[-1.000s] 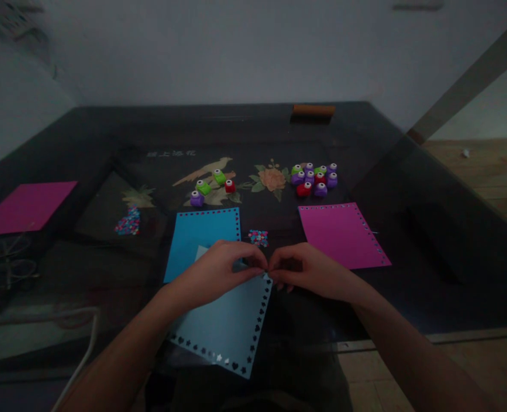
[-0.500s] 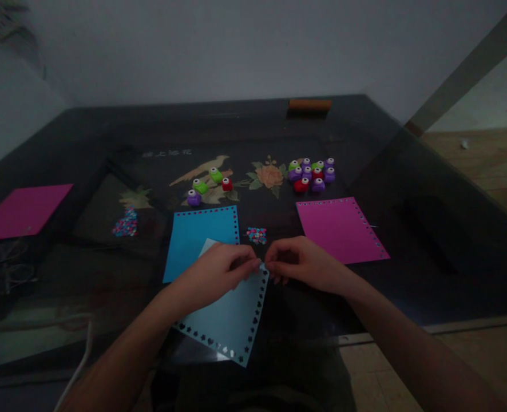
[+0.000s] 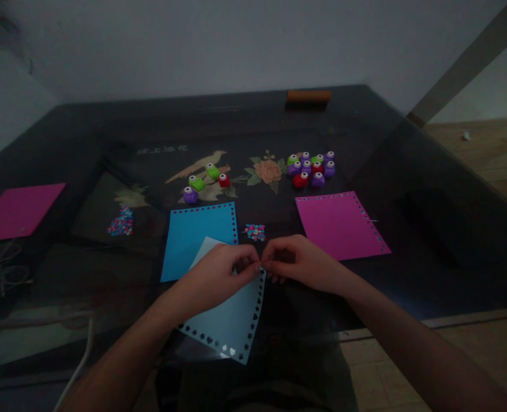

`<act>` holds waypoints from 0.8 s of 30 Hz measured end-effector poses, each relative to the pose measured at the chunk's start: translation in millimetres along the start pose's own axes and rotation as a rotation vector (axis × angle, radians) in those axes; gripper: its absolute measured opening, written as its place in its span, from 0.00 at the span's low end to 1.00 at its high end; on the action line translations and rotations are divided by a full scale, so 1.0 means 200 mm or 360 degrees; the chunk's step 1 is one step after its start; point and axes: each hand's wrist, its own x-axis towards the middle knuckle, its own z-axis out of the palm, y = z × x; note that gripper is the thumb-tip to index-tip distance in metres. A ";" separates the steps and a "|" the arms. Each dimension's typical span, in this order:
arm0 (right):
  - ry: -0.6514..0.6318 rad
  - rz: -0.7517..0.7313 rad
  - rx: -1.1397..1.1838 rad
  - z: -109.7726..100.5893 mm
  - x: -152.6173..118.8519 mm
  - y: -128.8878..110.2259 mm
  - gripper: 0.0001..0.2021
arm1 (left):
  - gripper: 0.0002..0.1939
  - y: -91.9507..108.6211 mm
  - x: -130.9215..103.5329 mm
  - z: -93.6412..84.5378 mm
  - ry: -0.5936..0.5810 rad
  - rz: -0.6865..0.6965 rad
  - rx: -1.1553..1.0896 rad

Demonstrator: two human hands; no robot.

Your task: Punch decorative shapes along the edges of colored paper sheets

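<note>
A light blue paper sheet [image 3: 232, 320] with punched shapes along its right and lower edges lies at the near edge of the dark glass table [image 3: 429, 240]. My left hand [image 3: 217, 277] rests on this sheet and pinches its upper right corner. My right hand [image 3: 300, 263] meets it there, fingers curled, thumb and forefinger closed on the same corner. What lies between the fingertips is hidden. The sheet overlaps a darker blue sheet [image 3: 193, 234] with a punched border. A small pile of punched bits [image 3: 254, 232] sits just beyond my fingers.
A magenta sheet with a punched border [image 3: 339, 224] lies to the right. Several small craft punches cluster behind it [image 3: 311, 169], and more stand left of centre [image 3: 204, 183]. Another pile of bits [image 3: 120, 222] and a plain magenta sheet [image 3: 17, 209] are on the left. A white cable [image 3: 77, 366] hangs at the near left.
Both hands stay pinched at the light blue sheet's corner. The whole scene sits slightly higher in the picture as my head has tilted. The sheet has hardly shifted.
</note>
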 end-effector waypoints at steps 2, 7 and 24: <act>0.0006 -0.0004 -0.0006 0.00 0.00 0.00 0.03 | 0.09 0.00 0.00 0.01 0.0014 0.0010 0.0012; 0.0010 0.0007 -0.0002 0.00 0.00 0.00 0.02 | 0.08 0.00 0.01 0.03 0.0065 0.0023 0.0085; 0.0042 0.0087 0.0205 0.02 0.02 0.03 0.01 | 0.04 -0.01 0.02 0.08 0.0234 0.0101 0.0253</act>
